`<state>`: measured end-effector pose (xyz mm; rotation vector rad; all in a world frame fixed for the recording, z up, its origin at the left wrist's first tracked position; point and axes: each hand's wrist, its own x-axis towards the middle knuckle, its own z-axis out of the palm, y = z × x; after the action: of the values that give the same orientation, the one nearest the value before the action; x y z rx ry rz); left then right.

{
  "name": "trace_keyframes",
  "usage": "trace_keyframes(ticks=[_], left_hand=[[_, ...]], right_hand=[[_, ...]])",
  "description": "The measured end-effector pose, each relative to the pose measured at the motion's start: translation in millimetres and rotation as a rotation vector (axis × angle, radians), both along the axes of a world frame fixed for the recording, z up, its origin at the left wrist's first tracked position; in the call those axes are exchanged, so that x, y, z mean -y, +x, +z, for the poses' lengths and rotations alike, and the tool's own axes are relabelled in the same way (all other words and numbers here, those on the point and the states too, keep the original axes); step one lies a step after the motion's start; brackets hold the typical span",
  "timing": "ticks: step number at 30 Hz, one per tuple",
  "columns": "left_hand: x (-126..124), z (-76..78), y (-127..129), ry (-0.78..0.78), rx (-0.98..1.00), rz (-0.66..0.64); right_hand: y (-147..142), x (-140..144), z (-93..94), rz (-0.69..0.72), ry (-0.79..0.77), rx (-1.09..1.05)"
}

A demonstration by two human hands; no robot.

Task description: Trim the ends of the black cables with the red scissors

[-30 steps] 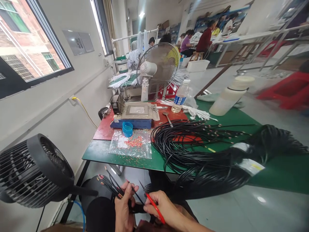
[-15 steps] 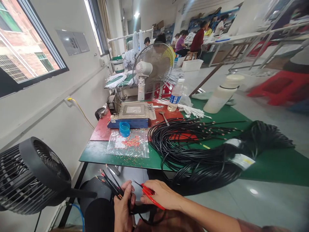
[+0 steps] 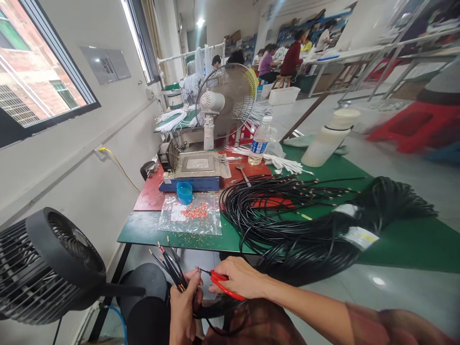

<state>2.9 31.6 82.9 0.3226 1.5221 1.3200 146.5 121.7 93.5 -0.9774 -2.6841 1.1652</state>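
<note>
I see the right hand [image 3: 239,278] higher at bottom centre than a second ago. Its red-handled scissors [image 3: 227,287], steeply angled then, now lie flatter, and the tips, then apart from the left hand [image 3: 185,297], now reach its fingertips. The black cables [image 3: 172,270] in that hand have tipped more upright. A cable loop [image 3: 235,330] has appeared below the hands, a plaid sleeve [image 3: 381,321] at lower right. My view has shifted, sliding the green table [image 3: 402,249] leftward.

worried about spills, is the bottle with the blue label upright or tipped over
Upright: the blue-labelled bottle stands base down on the table, with its neck pointing up.
</note>
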Motion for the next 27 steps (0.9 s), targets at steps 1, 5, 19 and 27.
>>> trace_keyframes(ticks=[1, 5, 19, 27], left_hand=[[-0.3, -0.9, -0.5, -0.002, -0.005, -0.014], [1.0, -5.8, -3.2, -0.01, -0.028, -0.039], [-60.6, 9.5, -24.9, 0.071, -0.035, -0.08], [-58.8, 2.7, -30.4, 0.108, 0.02, -0.064]], right_hand=[[-0.5, -0.2, -0.3, 0.0, 0.013, -0.005], [-3.6, 0.2, -4.5, 0.007, 0.033, -0.005], [-23.3, -52.4, 14.7, -0.097, 0.133, 0.031], [-28.5, -60.2, 9.2, -0.278, -0.311, -0.241]])
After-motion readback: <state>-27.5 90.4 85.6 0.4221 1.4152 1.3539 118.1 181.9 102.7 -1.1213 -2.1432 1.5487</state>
